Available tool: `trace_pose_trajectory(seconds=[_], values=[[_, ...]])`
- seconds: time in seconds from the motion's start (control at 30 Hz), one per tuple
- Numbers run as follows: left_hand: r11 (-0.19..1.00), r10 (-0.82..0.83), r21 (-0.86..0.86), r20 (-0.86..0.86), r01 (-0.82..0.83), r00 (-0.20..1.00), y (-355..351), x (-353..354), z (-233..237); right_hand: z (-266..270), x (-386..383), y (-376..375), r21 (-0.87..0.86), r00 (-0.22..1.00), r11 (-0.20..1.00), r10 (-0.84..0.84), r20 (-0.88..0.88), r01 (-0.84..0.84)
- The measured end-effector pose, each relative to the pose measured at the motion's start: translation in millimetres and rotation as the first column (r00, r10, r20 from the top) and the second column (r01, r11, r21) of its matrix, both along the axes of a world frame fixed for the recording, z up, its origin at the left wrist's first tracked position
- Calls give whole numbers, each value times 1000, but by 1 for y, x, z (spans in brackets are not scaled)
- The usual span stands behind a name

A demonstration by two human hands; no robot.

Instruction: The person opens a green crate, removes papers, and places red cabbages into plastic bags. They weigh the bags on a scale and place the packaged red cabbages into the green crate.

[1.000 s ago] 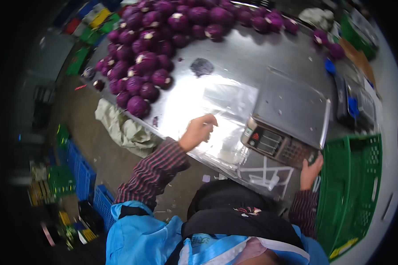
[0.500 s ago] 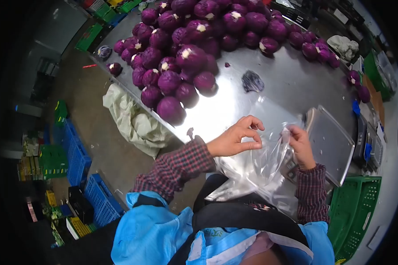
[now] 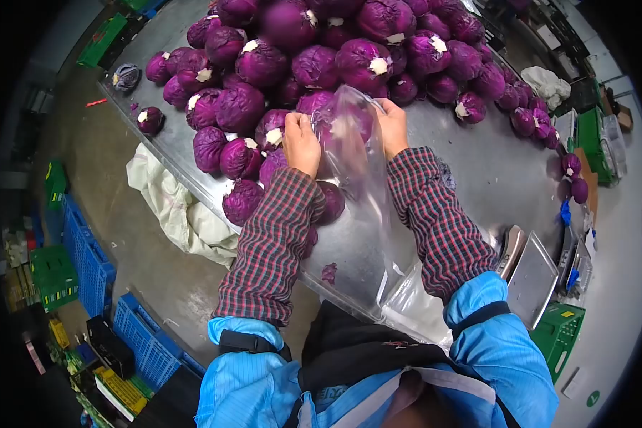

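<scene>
A clear plastic bag (image 3: 367, 167) is stretched between my two hands, hanging down toward the near table edge. My right hand (image 3: 392, 130) is closed on the bag's upper right rim. My left hand (image 3: 303, 146) has its fingers pinched together at the bag's left side, beside a red cabbage (image 3: 271, 128). Through the film, more red cabbages show behind the bag. The large heap of red cabbages (image 3: 314, 66), many with pale cut stems, lies just beyond both hands.
Flat clear bags (image 3: 417, 303) lie at the near edge of the metal table (image 3: 492, 167). A scale with a metal plate (image 3: 533, 278) stands at right. White sacking (image 3: 182, 210) hangs by the left edge. Blue crates (image 3: 85, 250) and a green crate (image 3: 558, 332) are on the floor.
Both hands have moved forward and left, from near my body to the cabbage heap. The bag has gone with them and is now spread between both hands. The view has shifted.
</scene>
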State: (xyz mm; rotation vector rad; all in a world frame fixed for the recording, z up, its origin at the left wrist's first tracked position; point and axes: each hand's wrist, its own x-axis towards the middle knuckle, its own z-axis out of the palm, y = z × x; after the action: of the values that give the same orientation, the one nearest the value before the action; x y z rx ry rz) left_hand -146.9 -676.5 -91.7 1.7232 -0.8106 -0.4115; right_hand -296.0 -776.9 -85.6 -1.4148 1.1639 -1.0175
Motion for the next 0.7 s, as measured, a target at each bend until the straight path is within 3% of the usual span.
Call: trace_pose_trajectory(seconds=[0.03, 0.07, 0.1, 0.13, 0.2, 0.23, 0.33, 0.37, 0.43, 0.5, 0.53, 0.57, 0.63, 0.7], values=[[1000, -2, -10, -40, 2, 999, -3, 0, -5, -5, 2, -2, 6, 1000, 1000, -5, -9, 5], [1000, -8, -18, -80, 7, 997, -2, -3, -3, -5, 0, 0, 154, 991, 988, -19, 135, -2], [1000, -14, 7, -277, 16, 961, 0, -5, 2, -5, -3, 4, 296, 959, 955, -60, 276, -26], [995, -70, -87, -381, 39, 922, 4, -7, 5, -5, -5, 7, 372, 872, 925, -121, 474, -74], [970, -189, -228, -501, 81, 844, 18, -20, 25, 8, -22, 23, 330, 833, 942, -136, 536, -58], [959, -251, -268, -635, 96, 731, 29, -27, 44, 19, -35, 34, 281, 794, 958, -129, 594, -54], [826, -552, -472, -572, 306, 607, 60, -50, 52, 58, -97, 77, 297, 734, 945, -105, 671, -135], [725, -677, -595, -519, 348, 523, 69, -61, 57, 75, -120, 96, 284, 730, 945, -80, 679, -160], [604, -792, -572, -349, 555, 501, 91, -73, 66, 117, -172, 140, 289, 746, 891, 80, 661, -351], [406, -891, -436, 10, 803, 455, 105, -81, 89, 145, -224, 165, -72, 845, 886, 460, 273, -459], [378, -893, -382, 90, 843, 441, 107, -85, 95, 173, -239, 177, -5, 839, 842, 538, 76, -539], [350, -890, -324, 176, 879, 420, 105, -90, 99, 179, -251, 186, -54, 804, 808, 572, -163, -586], [339, -877, -231, 272, 912, 395, 104, -101, 112, 188, -274, 216, -203, 753, 772, 464, -466, -602], [363, -805, -192, 429, 912, 410, 114, -121, 130, 189, -290, 244, -243, 788, 796, 408, -460, -554]])
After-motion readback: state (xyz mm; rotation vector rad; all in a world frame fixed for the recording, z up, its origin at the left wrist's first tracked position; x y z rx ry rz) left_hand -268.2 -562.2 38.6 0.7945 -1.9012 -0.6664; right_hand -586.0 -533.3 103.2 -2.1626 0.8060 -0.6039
